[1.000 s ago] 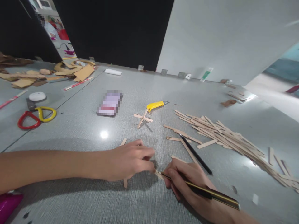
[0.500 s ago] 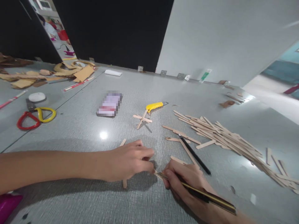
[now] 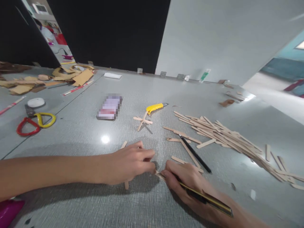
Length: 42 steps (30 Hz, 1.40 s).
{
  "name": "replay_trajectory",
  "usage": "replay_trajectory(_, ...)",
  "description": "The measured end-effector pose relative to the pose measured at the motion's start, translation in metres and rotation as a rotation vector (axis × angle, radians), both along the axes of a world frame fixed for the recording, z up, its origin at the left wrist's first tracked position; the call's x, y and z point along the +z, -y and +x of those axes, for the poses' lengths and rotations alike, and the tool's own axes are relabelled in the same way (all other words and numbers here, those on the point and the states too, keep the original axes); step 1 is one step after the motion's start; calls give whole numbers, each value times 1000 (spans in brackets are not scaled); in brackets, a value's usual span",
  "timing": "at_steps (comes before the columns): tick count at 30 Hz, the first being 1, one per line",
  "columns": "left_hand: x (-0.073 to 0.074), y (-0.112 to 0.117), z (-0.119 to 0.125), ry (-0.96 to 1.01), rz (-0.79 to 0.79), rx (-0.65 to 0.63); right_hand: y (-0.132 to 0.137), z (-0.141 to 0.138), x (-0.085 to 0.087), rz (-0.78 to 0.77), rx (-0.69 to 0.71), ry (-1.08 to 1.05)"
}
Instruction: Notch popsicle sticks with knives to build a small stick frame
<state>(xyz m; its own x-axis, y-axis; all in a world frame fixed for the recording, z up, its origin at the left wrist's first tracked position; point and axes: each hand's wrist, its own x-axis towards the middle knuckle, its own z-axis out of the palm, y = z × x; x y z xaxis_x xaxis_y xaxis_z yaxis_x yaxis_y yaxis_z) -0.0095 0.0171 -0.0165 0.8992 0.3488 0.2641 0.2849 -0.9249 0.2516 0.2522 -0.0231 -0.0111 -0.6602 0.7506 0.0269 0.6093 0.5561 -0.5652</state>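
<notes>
My left hand [image 3: 133,163] is closed low over the table, thumb and fingertips pinching the end of a small craft stick piece [image 3: 159,175]. Under that hand lies another craft stick [image 3: 126,185], showing only at its two ends. My right hand [image 3: 187,180] grips a slim black-and-gold craft knife [image 3: 209,199], its metal tip against the small piece near my left fingertips. Most of the piece is hidden by my fingers. Beyond my hands, a star of crossed sticks [image 3: 142,120] touches a yellow cutter [image 3: 155,108].
A pile of craft sticks [image 3: 225,136] spreads across the right, with a black pen [image 3: 196,154] before it. Left are a phone [image 3: 109,107], red-and-yellow scissors [image 3: 35,122], a white mouse [image 3: 36,102] and cardboard scraps [image 3: 83,77]. Upright panels [image 3: 114,34] stand behind.
The whole view has shifted slightly, so the table items appear a little further left. Both hands keep their grips at the small stick piece, and the knife's angle is nearly the same.
</notes>
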Motion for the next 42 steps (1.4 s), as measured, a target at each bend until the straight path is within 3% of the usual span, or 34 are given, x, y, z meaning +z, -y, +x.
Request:
replay_trajectory(6,1,0,0,-17,-2,4,-5,3,12,-36,42,19)
replay_trajectory(14,2,1,0,-24,13,22,-8,4,13,-219,15,-2)
replay_trajectory(23,-1,-1,1,18,-7,18,-3,3,11,-347,-93,-149)
replay_trajectory(30,-1,0,2,12,-7,15,-1,6,2,-353,-105,-152)
replay_trajectory(42,-4,-1,2,14,-22,2,-3,7,-2,-216,-52,-74)
